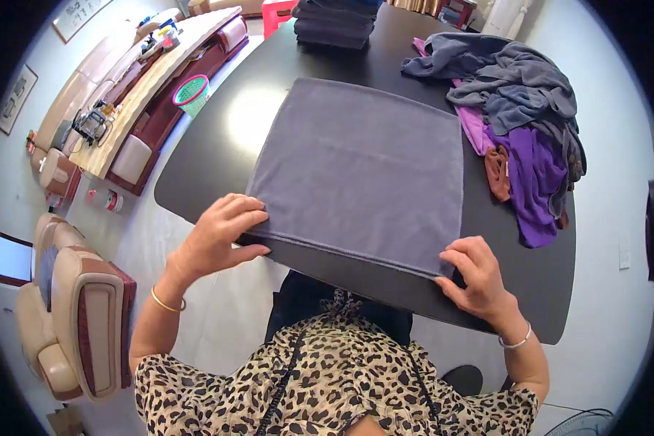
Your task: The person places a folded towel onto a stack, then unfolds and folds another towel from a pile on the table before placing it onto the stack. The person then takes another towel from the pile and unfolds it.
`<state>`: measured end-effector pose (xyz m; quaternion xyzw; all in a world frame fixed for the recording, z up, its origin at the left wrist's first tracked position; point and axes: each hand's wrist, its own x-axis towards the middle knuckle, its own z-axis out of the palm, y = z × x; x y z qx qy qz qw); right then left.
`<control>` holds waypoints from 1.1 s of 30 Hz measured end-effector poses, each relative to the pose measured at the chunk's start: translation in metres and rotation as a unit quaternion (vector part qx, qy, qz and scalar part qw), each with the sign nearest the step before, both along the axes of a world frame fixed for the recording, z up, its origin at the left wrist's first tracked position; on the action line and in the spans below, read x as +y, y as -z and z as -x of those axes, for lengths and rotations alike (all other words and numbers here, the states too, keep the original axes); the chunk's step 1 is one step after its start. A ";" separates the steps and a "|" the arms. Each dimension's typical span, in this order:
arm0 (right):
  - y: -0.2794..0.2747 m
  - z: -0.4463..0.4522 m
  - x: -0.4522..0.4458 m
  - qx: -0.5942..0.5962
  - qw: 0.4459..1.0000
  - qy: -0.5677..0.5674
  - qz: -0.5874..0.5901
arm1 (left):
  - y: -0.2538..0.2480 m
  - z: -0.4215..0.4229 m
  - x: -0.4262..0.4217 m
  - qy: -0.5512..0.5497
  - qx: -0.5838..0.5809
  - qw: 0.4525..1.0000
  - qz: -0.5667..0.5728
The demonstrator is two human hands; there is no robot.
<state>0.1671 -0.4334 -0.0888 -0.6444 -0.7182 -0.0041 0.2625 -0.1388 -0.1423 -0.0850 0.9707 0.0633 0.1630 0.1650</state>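
A grey cloth [363, 160], folded into a flat square with layered edges along its near side, lies on the dark table in front of me. My left hand [229, 232] is at its near left corner. The fingertips touch the cloth's edge, and the thumb is spread apart from them below the corner. At the near right corner, my right hand [476, 276] has thumb and forefinger closed on the cloth's edge.
A stack of folded dark cloths [334, 25] stands at the table's far side. To the right lies a loose heap of grey cloths [523, 87] with a purple cloth [534, 182] and a brown one [497, 174]. A green and pink basket [192, 94] stands left of the dark table [203, 163].
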 end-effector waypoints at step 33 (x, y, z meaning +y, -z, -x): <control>-0.027 0.016 -0.033 0.318 0.940 0.079 0.098 | -0.008 0.025 0.009 -0.077 -0.096 0.975 0.183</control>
